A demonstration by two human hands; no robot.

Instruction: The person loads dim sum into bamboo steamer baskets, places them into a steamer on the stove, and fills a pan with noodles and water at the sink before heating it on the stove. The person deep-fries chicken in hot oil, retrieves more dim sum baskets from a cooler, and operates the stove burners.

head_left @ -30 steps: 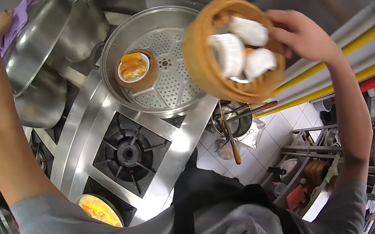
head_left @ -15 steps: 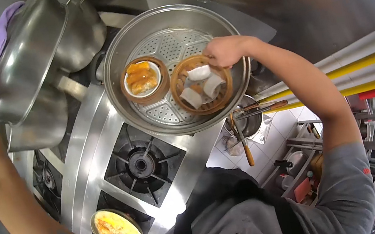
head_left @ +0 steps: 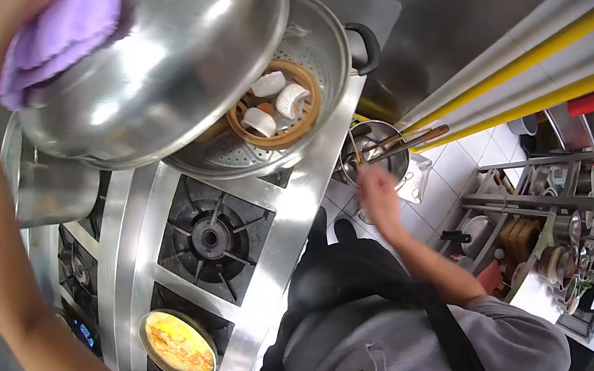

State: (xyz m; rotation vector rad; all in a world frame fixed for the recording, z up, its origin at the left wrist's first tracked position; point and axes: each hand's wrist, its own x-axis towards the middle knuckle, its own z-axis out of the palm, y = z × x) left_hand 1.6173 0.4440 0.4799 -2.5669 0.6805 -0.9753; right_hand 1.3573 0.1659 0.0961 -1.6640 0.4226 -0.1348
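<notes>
At the upper left, my left hand [head_left: 27,4] grips a large domed steel lid [head_left: 160,59] through a purple cloth [head_left: 67,35]; most of its fingers are hidden. The tilted lid covers the left part of a wide steamer pot [head_left: 329,33] with a perforated base. A bamboo steamer basket [head_left: 312,109] inside holds three white rolls [head_left: 258,122]. Only a sliver of a second basket [head_left: 218,129] shows under the lid. My right hand [head_left: 379,199], blurred by motion, appears closed on a thin-handled tool [head_left: 355,147] at a small metal pot [head_left: 406,160].
A pan with yellow-orange food [head_left: 180,345] sits on the stove at lower left. Beside it is a bare burner [head_left: 210,236]. Yellow pipes [head_left: 514,85] run along the wall at right. A metal rack [head_left: 548,200] with kitchenware stands at lower right.
The lid has come across from the left over the steamer pot, carried by my left hand. My right hand has let go of the bamboo basket and moved down to the small pot.
</notes>
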